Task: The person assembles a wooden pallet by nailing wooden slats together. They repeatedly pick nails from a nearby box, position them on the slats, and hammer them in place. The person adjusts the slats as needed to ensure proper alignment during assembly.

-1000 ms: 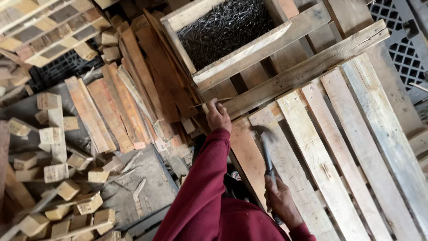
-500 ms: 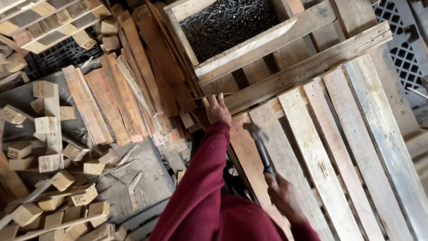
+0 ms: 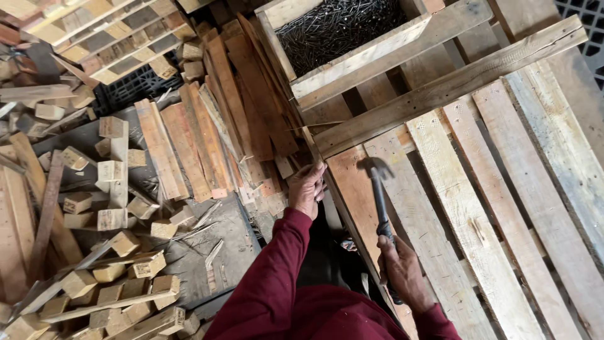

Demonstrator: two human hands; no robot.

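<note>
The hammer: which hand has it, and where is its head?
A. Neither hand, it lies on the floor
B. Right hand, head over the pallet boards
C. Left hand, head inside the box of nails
B: the right hand grips the hammer by its handle, its head above the pallet boards.

The person wears a dark red long-sleeved top of soft, slightly creased cloth. Both sleeves run down to the wrists, where they end in plain cuffs. The left hand [image 3: 307, 187] and right hand [image 3: 402, 272] are bare, without gloves.
</note>
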